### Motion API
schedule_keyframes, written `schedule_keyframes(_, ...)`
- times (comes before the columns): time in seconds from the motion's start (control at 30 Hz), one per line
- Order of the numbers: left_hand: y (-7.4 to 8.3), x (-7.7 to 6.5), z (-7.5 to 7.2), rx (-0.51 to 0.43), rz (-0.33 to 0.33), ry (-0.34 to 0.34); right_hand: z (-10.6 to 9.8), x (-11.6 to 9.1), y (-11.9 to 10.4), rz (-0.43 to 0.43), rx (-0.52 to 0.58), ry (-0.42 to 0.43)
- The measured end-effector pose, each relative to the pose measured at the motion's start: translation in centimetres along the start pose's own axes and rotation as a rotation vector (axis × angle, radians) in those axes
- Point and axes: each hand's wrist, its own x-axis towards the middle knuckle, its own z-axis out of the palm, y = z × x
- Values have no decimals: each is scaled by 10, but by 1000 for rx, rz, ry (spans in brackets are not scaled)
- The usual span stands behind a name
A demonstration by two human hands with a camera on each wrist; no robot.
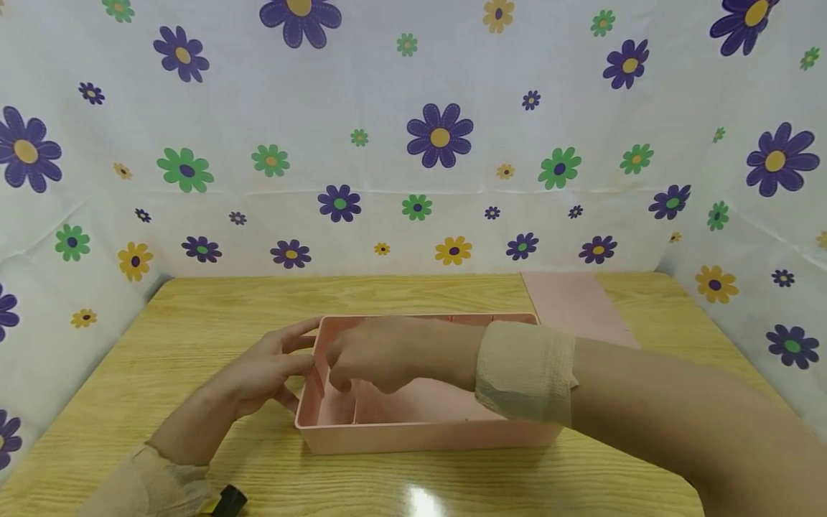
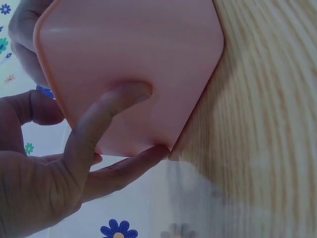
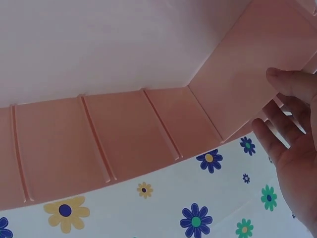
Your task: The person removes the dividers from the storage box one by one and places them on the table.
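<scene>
A long pink plastic box (image 1: 426, 436) rests on the wooden table. Inside it, near the left end, a thin pink divider (image 3: 237, 74) stands crosswise. My right hand (image 1: 377, 357) reaches over the box and pinches the divider's upper edge, with the thumb on one face and fingers behind it. In the head view the right hand hides part of the divider. At the box's left end, my left hand (image 1: 261, 370) rests with spread fingers against the outer wall. The left wrist view shows its fingertips (image 2: 143, 91) touching the end wall and the lower corner.
A flat pink sheet (image 1: 571, 298) lies on the table behind the box, toward the right. Ribs (image 3: 94, 139) line the box's inner long wall. A flowered curtain (image 1: 388, 100) surrounds the table (image 1: 271, 474) at the back and sides. A dark object (image 1: 229, 500) sits beside the left wrist.
</scene>
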Motion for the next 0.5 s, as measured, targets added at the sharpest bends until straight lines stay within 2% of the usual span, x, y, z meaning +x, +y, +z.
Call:
schedule_keyframes(0.23,0,1,1,7,9,0,5,7,-2,10,-81,-79)
schedule_keyframes(0.5,0,1,1,15,0,14,6,10,-3,28,-132,-96)
